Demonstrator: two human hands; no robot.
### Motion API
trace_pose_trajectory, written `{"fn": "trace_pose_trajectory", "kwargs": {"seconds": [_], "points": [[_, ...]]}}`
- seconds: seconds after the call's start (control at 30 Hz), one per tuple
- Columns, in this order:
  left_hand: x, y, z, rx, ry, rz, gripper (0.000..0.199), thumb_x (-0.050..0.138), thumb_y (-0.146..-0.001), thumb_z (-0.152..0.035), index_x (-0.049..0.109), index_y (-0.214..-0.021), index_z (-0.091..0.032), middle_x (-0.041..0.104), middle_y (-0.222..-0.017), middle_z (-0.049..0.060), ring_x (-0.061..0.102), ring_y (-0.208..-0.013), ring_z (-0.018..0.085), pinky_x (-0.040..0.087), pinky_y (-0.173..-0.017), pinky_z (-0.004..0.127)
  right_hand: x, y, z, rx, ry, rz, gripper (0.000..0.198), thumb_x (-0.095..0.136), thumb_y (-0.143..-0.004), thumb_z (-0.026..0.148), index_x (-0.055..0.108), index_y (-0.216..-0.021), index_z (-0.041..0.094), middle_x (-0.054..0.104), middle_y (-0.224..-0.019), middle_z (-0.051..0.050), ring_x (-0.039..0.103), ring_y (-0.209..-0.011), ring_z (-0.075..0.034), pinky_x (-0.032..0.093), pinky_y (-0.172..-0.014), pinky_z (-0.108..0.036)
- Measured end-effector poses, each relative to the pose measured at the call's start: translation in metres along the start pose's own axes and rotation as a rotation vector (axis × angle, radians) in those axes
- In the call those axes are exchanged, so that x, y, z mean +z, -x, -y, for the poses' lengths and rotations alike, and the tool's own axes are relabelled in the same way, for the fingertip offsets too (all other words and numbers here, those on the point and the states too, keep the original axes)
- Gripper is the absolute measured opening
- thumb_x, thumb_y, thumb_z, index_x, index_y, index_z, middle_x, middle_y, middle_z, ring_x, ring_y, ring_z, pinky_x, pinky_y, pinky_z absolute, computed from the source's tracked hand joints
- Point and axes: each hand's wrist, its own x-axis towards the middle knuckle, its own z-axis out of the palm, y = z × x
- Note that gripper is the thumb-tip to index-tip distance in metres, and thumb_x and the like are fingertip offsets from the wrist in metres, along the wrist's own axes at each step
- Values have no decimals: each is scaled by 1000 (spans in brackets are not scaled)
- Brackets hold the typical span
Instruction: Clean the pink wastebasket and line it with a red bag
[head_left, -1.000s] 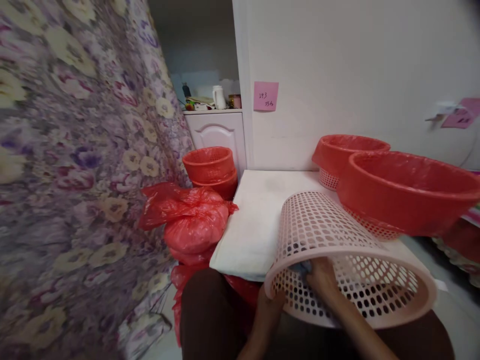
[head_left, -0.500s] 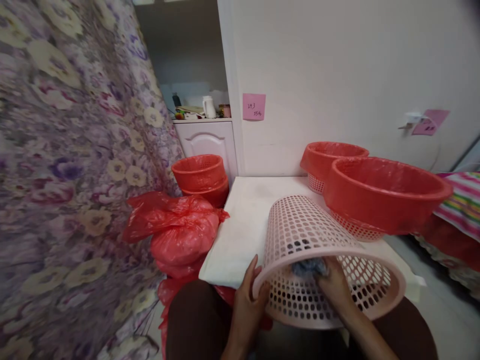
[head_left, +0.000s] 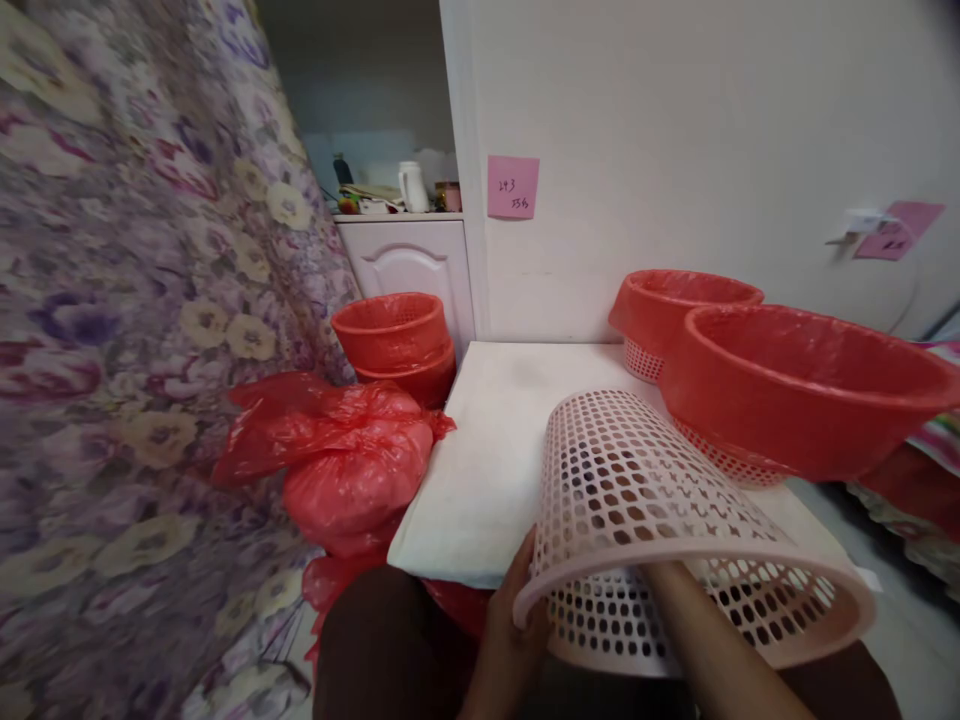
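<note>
A pale pink perforated plastic basket [head_left: 637, 470] lies on its side over my lap and the white table's near edge, its mouth facing me. At the left of its rim, my left hand [head_left: 514, 635] is closed around the edge. My right hand [head_left: 666, 585] reaches through the mouth deep into the basket; its fingers are hidden behind the wall and show only as brown patches through the holes. Dark bluish spots of the cloth [head_left: 577, 462] it holds show through the upper left holes.
A white padded table [head_left: 487, 450] stands ahead. Red-lined baskets [head_left: 795, 400] stand on its right, others [head_left: 394, 335] are stacked on the left. Tied red bags [head_left: 352, 470] sit beside a floral curtain [head_left: 135, 350]. A pink note [head_left: 513, 187] is on the wall.
My right hand with the bluish cloth has gone deeper into the basket, out of direct sight. The basket's mouth has shifted right and my left hand has curled further around the rim.
</note>
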Motion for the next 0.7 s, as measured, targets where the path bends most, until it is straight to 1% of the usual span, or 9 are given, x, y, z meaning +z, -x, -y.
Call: {"fn": "trace_pose_trajectory", "kwargs": {"seconds": [0.13,0.2,0.3,0.37,0.4,0.47,0.57,0.63,0.7], "points": [[3,-2,5,13,34,-92,65,62,-81,-40,45,-140,-21,58,-139,10,50,-131,30,44,-107,45,-2,1,18,-6,104,41,32,57,-89,36,59,-117,21,59,-127,-9,56,-113,-25,45,-98,-50],[5,-2,4,27,35,-124,60,62,-80,-36,51,-136,-21,63,-133,9,51,-129,30,45,-106,45,-2,11,28,-32,153,62,32,60,-83,25,60,-116,21,61,-126,-9,53,-118,-28,39,-103,-54],[9,-2,1,45,37,-147,56,59,-80,-29,52,-135,-21,62,-134,9,52,-128,29,44,-107,45,-4,48,38,-96,217,114,57,58,-59,3,64,-112,20,64,-122,-12,50,-122,-35,35,-105,-54],[12,-1,-1,56,40,-161,58,57,-78,-25,50,-136,-20,59,-138,8,51,-129,28,41,-109,45,-9,83,41,-133,244,160,69,51,-43,-3,67,-108,17,66,-120,-13,53,-118,-37,38,-102,-53],[13,-1,-3,61,40,-167,59,55,-78,-24,50,-137,-20,57,-140,7,51,-129,28,39,-111,45,-13,100,43,-149,249,176,71,49,-41,-2,67,-107,17,67,-119,-14,55,-116,-37,39,-101,-53],[16,-2,-8,67,36,-172,60,53,-76,-24,50,-136,-16,55,-142,8,49,-130,28,35,-113,46,-23,128,50,-195,209,230,62,53,-46,2,68,-104,18,68,-115,-14,59,-110,-35,43,-95,-51],[17,-4,-23,53,17,-166,61,53,-74,-24,50,-134,-9,56,-140,13,50,-129,28,34,-114,46,-41,141,68,-194,-6,382,24,55,-68,15,69,-86,22,72,-92,-8,64,-90,-26,50,-81,-39],[14,-4,-35,30,-7,-172,62,55,-74,-22,49,-134,-7,57,-138,16,51,-128,28,34,-113,45,-52,129,77,-187,-147,405,20,53,-74,17,69,-84,23,71,-92,-6,64,-89,-23,51,-80,-36],[10,-4,-41,-6,-29,-165,65,57,-77,-25,43,-139,-11,55,-140,15,53,-126,27,37,-111,45,-59,106,76,-175,-170,277,30,53,-69,15,71,-91,24,72,-102,-7,63,-99,-25,50,-89,-39]]}}
